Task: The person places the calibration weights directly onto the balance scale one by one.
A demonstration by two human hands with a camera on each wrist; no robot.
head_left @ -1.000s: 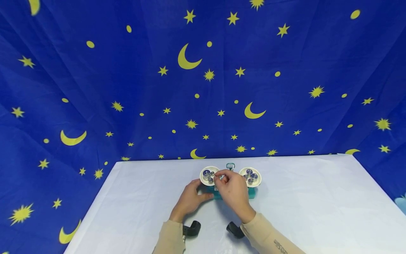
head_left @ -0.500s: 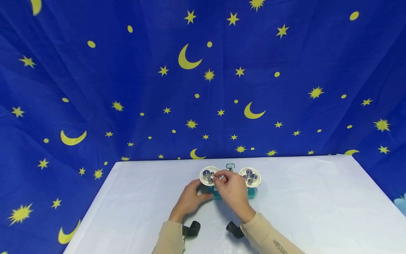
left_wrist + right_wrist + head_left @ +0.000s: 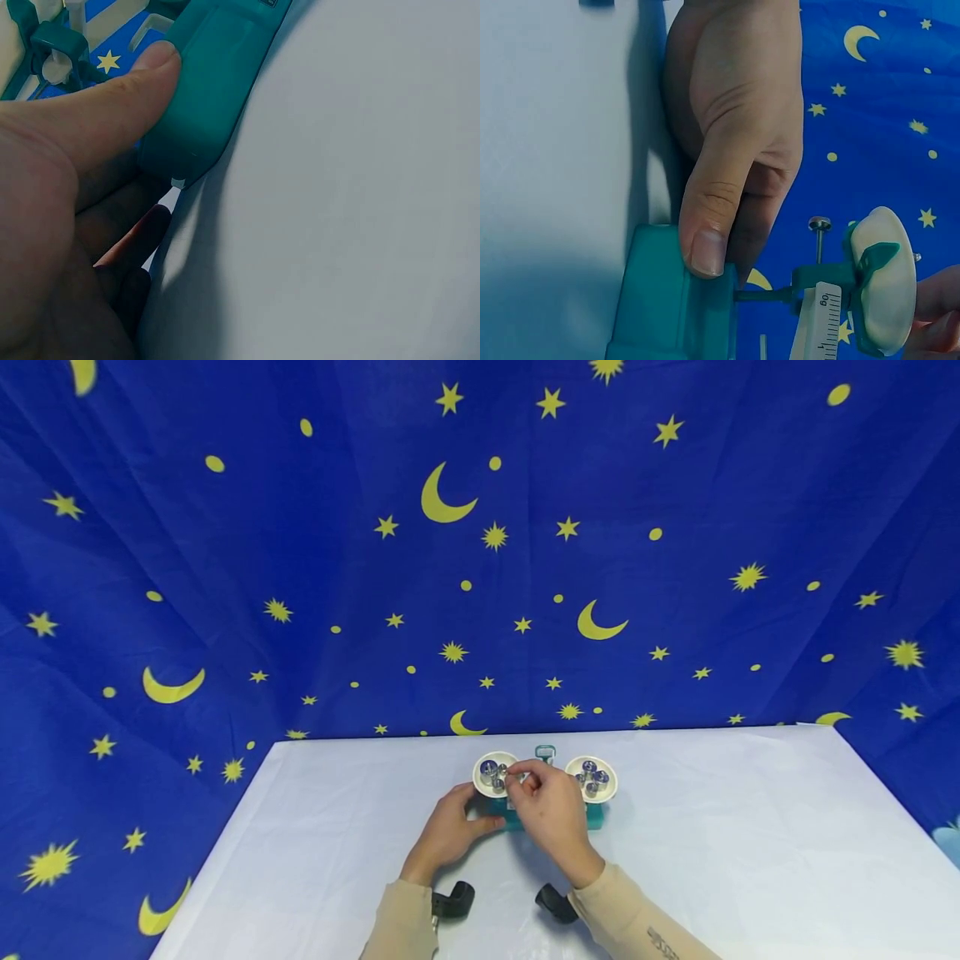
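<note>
A teal balance scale with two white pans stands on the table. My left hand holds the left end of its base, the thumb on top in the left wrist view, the other fingers behind it. Several metal weights stand in the left pan, and several more weights in the right pan. My right hand reaches over the middle, fingers bent, thumb and index finger close together at the left pan's inner edge. Whatever may be between those fingertips is hidden.
The scale stands near the back of a white-covered table. A blue curtain with yellow stars and moons hangs behind it. Black wrist devices sit at both sleeves. In the right wrist view a marked strip shows under the pan.
</note>
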